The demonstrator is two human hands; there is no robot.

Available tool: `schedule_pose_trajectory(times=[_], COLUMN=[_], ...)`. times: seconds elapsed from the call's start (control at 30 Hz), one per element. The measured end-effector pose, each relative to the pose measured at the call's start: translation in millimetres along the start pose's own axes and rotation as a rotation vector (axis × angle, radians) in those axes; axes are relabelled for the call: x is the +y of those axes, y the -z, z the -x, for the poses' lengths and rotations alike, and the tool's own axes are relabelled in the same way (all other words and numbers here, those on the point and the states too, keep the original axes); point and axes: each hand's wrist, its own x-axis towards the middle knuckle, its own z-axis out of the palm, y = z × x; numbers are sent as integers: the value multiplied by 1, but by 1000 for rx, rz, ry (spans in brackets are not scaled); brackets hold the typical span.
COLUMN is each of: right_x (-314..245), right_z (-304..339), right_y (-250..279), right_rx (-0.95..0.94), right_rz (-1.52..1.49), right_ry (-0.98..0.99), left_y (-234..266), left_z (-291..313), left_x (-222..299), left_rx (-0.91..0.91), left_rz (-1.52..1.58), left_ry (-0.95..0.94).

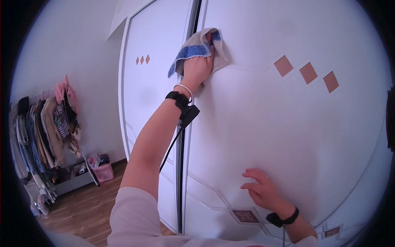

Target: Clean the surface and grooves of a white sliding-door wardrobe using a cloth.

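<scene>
My left hand (198, 69) is raised high and holds a beige cloth with blue stripes (193, 51) against a white wardrobe door (251, 119), near its upper left edge. The cloth drapes over the fingers, which are partly hidden by it. Around my left wrist are a pale bangle and a black strap with a small black device. Lower down on the right, my right hand (265, 191) is beside the same door, fingers apart and slightly bent, holding nothing. Whether its fingertips touch the door I cannot tell.
A second white door (154, 37) stands left of a dark vertical gap. Brown diamond inlays (308, 73) decorate the right door. At the far left, a clothes rack (76, 183) carries several garments, with a pink bin (103, 173) beside it on the wooden floor (88, 216).
</scene>
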Motion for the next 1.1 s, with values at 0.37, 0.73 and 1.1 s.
schedule_pose_trajectory(times=[0.37,0.73,1.1], right_x=[-22,-22,-10], right_z=[-21,-30,-17], right_y=[206,211,227], right_rx=[73,28,-43], right_rz=[981,868,813], right_ry=[124,147,190], left_y=[22,-28,-23], left_z=[-40,-144,-52], left_x=[-1,-7,204], left_rx=[-226,293,-87], left_rz=[-233,-133,227], left_ry=[29,-127,-789])
